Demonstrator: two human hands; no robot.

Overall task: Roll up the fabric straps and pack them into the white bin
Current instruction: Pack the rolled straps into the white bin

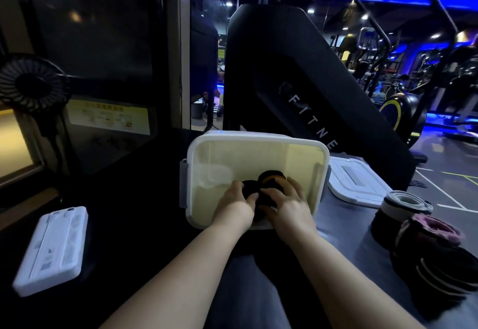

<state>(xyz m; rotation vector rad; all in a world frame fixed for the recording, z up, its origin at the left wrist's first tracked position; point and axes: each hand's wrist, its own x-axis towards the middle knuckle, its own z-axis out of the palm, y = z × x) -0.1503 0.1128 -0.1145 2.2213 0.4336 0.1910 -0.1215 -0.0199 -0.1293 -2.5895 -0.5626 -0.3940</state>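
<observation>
Both my hands are down in the white plastic bin (196,152), near its front wall. My left hand (236,205) curls round a black rolled fabric strap (248,188). My right hand (288,200) curls over a black-and-orange rolled fabric strap (271,175), which touches the first just beyond the fingertips. Both rolls seem to stand on end. Unpacked dark and pink straps (429,235) wait at the tabletop's right edge, nearer my right hand.

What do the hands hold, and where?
Left hand grips the black roll around its side; right hand grips the orange-edged roll from above, both inside the white bin.
</observation>
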